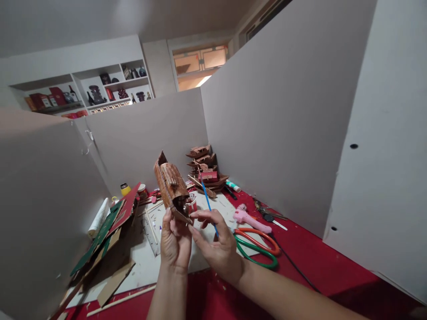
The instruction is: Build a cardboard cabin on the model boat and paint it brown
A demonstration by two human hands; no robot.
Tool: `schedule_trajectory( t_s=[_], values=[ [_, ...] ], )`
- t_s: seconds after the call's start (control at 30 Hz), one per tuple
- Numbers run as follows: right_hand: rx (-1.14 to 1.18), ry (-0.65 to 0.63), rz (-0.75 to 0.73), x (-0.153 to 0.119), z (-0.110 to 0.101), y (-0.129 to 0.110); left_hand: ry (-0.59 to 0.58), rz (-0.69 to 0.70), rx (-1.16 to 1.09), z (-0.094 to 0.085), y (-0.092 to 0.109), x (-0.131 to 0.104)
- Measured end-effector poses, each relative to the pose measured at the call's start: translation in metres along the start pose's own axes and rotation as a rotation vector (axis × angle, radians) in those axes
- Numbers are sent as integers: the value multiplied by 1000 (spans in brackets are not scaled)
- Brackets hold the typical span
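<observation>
A small brown model boat (170, 184) with a rounded canopy is held up and tilted in front of me. My left hand (175, 244) is closed round its near end from below. In my right hand (216, 249) lies a thin blue paintbrush (206, 195), its tip up and its shaft between thumb and palm. The right fingertips are at the boat's near end, close to the left fingers. Under the canopy there is a dark opening with something shiny inside, too small to name. Behind the boat, a small white and red cup (191, 202) is partly hidden.
Several brown model boats (205, 164) are stacked at the back corner. To the right lie orange-and-green-handled scissors (256, 246), a pink glue gun (251, 220) and pliers (263, 209). Cardboard sheets (106, 235) lean at left; a metal ruler (150, 235) lies on the white board (142, 266). Grey partitions (267, 111) enclose the table.
</observation>
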State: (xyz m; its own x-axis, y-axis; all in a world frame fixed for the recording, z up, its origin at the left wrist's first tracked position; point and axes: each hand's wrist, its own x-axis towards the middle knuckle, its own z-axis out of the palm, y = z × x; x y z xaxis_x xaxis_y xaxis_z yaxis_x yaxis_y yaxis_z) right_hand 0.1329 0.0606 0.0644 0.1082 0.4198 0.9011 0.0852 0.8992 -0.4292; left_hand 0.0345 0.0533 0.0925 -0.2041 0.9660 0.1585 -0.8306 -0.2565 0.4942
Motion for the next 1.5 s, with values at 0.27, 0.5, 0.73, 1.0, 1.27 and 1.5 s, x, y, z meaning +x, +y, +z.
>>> schedule_trajectory(
  t_s=[0.27,0.5,0.73,1.0,1.27,1.5],
  values=[
    [103,9,84,-5,-2,8,-50,-22,7,-3,-18,-5],
    [260,40,213,6,-22,12,-115,-15,66,1,-20,-9],
    [354,62,387,27,-57,13,-34,-87,275,-19,-5,-12],
    [403,-7,431,32,-103,28,107,91,352,-34,36,-10],
    [555,-117,493,39,-111,32,-95,-76,339,-9,34,-18],
    [513,-185,443,42,-107,28,-179,-106,316,-13,22,-15]
  ],
)
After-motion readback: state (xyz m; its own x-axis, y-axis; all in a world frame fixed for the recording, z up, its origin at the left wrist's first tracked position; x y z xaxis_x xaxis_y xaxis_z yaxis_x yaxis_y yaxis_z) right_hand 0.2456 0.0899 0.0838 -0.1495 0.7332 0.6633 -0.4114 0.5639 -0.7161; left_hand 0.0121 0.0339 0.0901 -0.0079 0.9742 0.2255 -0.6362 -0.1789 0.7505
